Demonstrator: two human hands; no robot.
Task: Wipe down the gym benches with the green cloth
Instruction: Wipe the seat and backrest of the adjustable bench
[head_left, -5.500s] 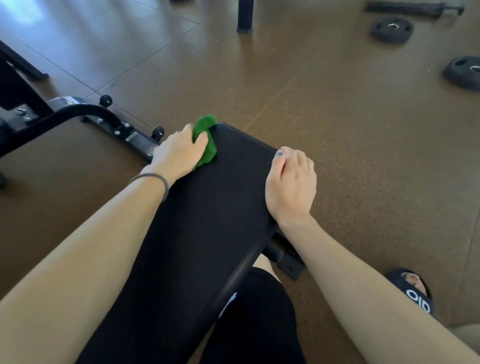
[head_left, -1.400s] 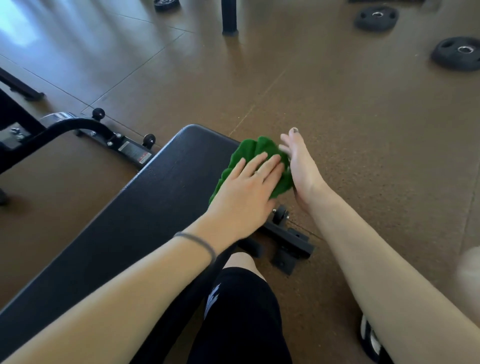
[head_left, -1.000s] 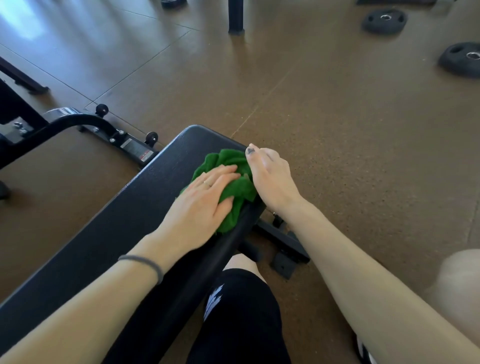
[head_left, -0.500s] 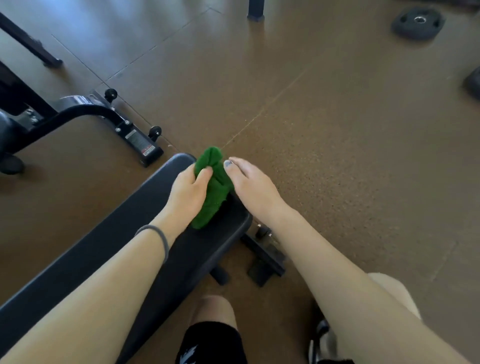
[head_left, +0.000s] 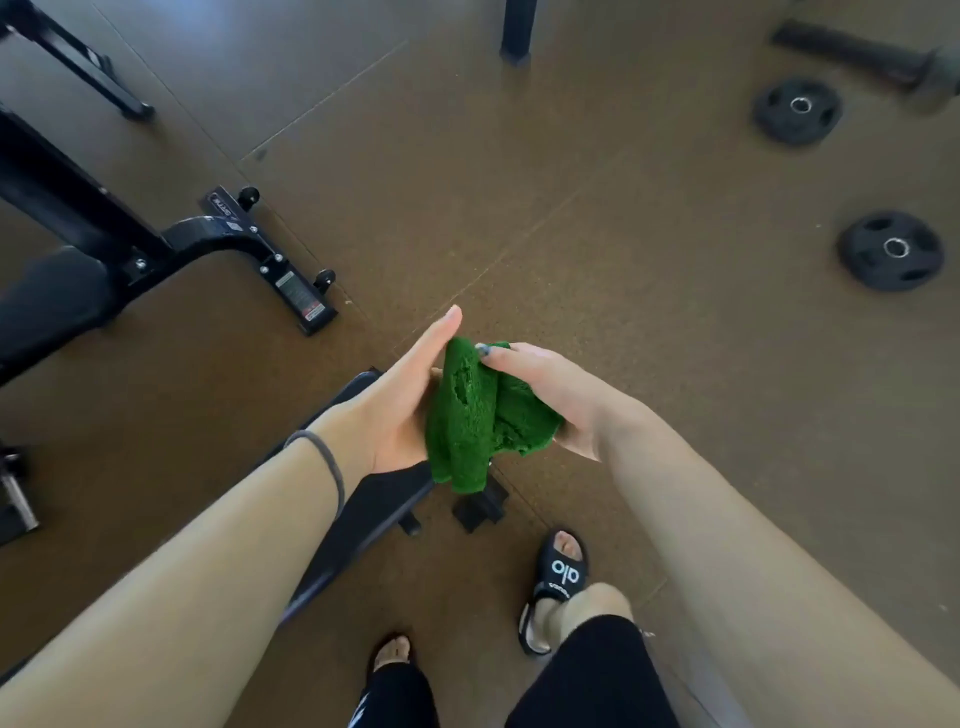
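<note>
The green cloth (head_left: 475, 415) is bunched up and held in the air between both hands, above the end of the black gym bench (head_left: 374, 499). My left hand (head_left: 400, 400) presses against the cloth's left side with fingers straight. My right hand (head_left: 550, 395) grips the cloth from the right, thumb on top. The bench pad runs down-left under my left forearm, mostly hidden by it. A second black bench (head_left: 47, 301) stands at the left edge with its frame foot (head_left: 270, 260) on the floor.
Two black weight plates (head_left: 797, 110) (head_left: 890, 250) lie on the brown floor at the right, with a bar (head_left: 857, 57) beyond them. A black post (head_left: 517, 31) stands at top centre. My feet in black sandals (head_left: 558, 577) are below the bench end.
Both hands have lifted the cloth off the bench pad and now hold it in the air. The view has risen and pulled back, showing my feet.
</note>
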